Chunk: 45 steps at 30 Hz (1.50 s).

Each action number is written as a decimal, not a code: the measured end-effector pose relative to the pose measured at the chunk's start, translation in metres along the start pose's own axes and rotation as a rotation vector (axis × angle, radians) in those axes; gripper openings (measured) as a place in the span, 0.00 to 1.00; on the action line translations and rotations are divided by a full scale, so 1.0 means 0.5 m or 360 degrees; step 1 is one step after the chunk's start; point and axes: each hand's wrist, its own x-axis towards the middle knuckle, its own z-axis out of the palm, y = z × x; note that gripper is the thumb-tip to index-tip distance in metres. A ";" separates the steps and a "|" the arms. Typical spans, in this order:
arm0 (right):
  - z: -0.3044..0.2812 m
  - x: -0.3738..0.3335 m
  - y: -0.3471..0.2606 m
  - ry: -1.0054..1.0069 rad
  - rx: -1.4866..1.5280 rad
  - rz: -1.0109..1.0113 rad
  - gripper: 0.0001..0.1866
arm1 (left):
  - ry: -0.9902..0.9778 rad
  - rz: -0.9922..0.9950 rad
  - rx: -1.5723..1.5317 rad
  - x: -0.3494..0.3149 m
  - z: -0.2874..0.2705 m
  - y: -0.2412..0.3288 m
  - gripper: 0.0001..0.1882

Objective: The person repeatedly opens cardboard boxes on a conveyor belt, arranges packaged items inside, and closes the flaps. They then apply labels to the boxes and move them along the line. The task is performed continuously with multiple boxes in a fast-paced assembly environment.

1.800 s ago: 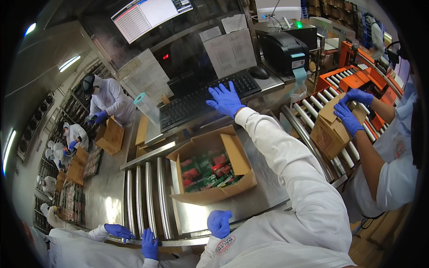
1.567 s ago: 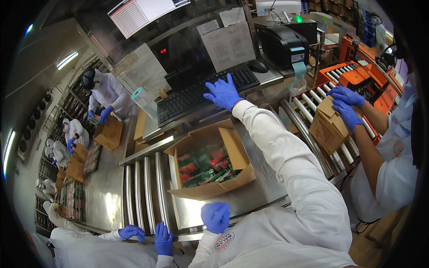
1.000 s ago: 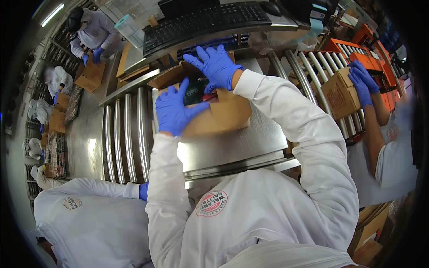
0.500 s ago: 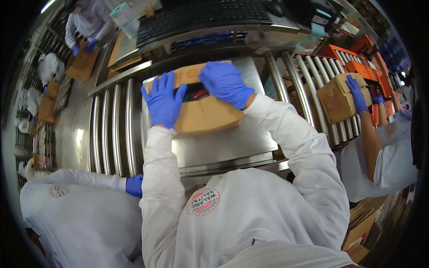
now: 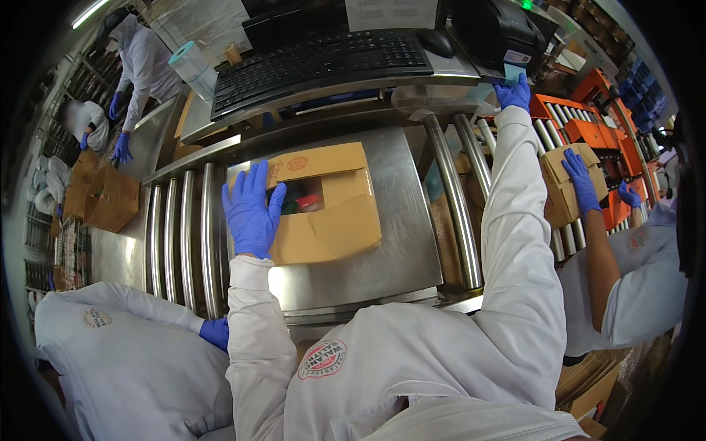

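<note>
A cardboard box (image 5: 334, 239) sits on the steel plate (image 5: 401, 264), its top flaps partly folded in around a gap. Something red and green (image 5: 307, 203) shows through that gap; I cannot make out what it is. Across the box's left edge lies my left hand (image 5: 251, 212), blue-gloved, with fingers spread. Far to the right, my right hand (image 5: 513, 95), also gloved, reaches up to the front of a black label printer (image 5: 494, 35). Its fingers close on a pale blue label (image 5: 514, 74) at the printer's outlet.
Behind the box stand a black keyboard (image 5: 316, 70), a mouse (image 5: 435, 42) and a paper roll (image 5: 193, 65). Metal rollers (image 5: 180, 242) flank the plate. A co-worker's gloved hand (image 5: 581, 178) rests on another box (image 5: 562, 192) at right; another person (image 5: 125, 345) is close at left.
My right hand has left the box flaps and moved up and right to the printer's label. My left hand stays on the box, whose top gap now shows more.
</note>
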 end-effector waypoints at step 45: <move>0.157 -0.805 -0.057 -0.2282 -0.1600 -0.1324 0.32 | 0.0583 0.0833 -0.0794 -0.187 -0.193 0.151 0.14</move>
